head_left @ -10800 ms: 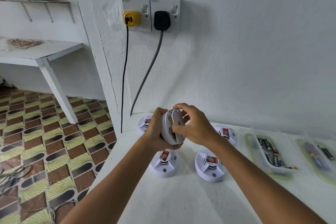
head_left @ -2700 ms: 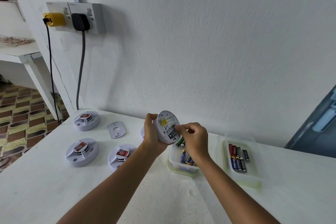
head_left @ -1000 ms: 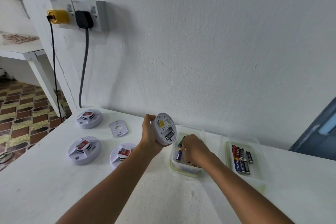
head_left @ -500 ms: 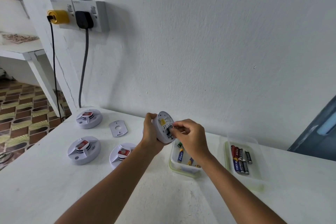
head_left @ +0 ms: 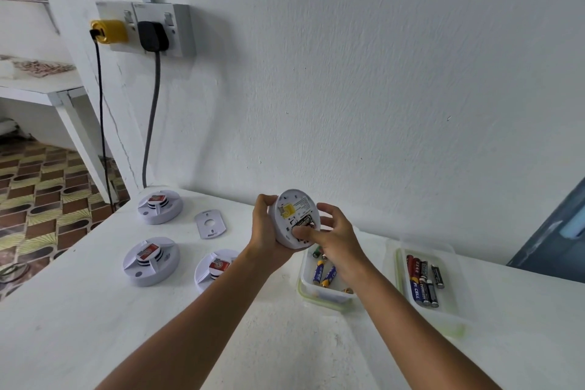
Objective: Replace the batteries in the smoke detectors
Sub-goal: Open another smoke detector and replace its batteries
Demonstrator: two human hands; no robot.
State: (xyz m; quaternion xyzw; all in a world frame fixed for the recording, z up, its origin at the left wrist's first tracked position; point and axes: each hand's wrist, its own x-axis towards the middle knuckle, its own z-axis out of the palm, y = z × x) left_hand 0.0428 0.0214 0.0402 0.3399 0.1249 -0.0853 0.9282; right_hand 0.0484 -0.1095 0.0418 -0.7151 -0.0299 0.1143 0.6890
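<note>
Right hand (head_left: 332, 241) loosely spread, thumb pressing into battery bay of smoke detector (head_left: 296, 218), directly ahead and touching. Left hand (head_left: 264, 225) gripping rim from far side, back plate tilted toward viewer. Round white shell, yellow tab above dark bay. Battery tub (head_left: 326, 296) just below right wrist.

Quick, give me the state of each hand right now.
Left hand: grip closed round the rim of the smoke detector, holding it up.
Right hand: open, thumb pressing into the detector's battery bay.
</note>
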